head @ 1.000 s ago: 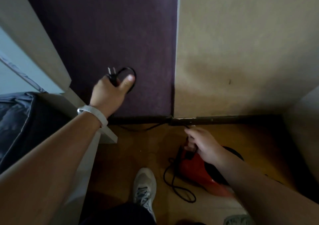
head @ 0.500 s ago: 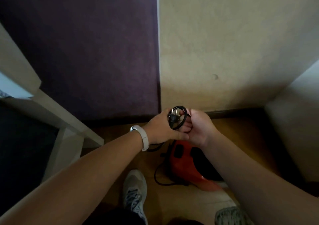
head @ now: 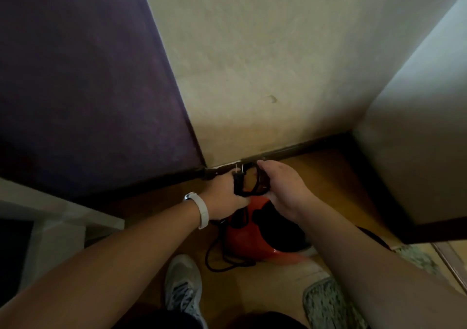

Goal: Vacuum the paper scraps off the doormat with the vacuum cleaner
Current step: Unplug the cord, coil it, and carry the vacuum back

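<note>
A red and black vacuum cleaner point(head: 242, 237) stands on the wooden floor below my hands. My left hand point(head: 225, 192) grips the black power plug point(head: 238, 181), its two prongs pointing up. My right hand point(head: 283, 189) holds the coiled black cord point(head: 260, 177) right beside the plug. More cord point(head: 217, 258) trails in a loop on the floor left of the vacuum cleaner. A speckled grey mat point(head: 326, 303) lies at the lower right; no paper scraps are visible on it.
A purple wall panel point(head: 83, 88) and a beige wall point(head: 265, 63) meet at a dark baseboard point(head: 290, 150). A white furniture edge point(head: 58, 215) is at the left, a wall corner point(head: 409, 151) at the right. My grey shoe point(head: 182, 280) stands near the cord.
My left hand came down from the purple wall with the plug and met my right hand above the vacuum cleaner. Both hands now hold the cord coil; the view has tilted.
</note>
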Action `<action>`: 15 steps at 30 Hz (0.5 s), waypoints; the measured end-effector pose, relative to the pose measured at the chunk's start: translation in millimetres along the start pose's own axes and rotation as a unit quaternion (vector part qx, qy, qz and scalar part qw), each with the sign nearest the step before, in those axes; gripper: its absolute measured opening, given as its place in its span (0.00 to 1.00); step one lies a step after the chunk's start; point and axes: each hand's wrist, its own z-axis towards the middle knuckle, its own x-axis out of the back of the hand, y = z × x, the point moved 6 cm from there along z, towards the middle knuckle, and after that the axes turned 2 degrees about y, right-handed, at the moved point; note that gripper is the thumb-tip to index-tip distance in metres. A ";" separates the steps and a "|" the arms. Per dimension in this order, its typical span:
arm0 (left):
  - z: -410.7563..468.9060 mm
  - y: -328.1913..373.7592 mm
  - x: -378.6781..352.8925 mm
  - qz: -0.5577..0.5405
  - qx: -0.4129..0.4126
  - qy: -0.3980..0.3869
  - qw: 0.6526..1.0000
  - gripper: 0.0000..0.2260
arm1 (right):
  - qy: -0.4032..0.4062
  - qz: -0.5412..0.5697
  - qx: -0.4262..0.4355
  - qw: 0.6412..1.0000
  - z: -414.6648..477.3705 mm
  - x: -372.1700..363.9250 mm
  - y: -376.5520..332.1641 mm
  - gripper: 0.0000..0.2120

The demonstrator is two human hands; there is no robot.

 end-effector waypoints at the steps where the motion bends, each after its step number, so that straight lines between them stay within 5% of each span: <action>1: 3.2 6.3 -2.4 0.007 -0.004 -0.003 1.000 0.11 | 0.009 -0.040 0.026 0.999 -1.2 10.9 -4.3 0.10; 4: 13.3 17.0 -17.4 0.073 -0.006 -0.040 0.997 0.10 | 0.056 -0.178 0.091 0.978 -10.0 54.2 -15.6 0.12; 8: 13.7 48.1 -62.8 0.272 -0.077 -0.130 0.950 0.11 | 0.096 -0.446 0.188 0.870 -25.6 124.4 -8.7 0.16; 13: 20.7 66.5 -121.4 0.352 -0.118 -0.196 0.907 0.20 | 0.132 -0.617 0.150 0.761 -49.1 207.3 35.5 0.29; 15: 20.7 68.8 -136.9 0.375 -0.117 -0.209 0.895 0.19 | 0.136 -0.640 0.122 0.746 -54.9 230.1 51.8 0.30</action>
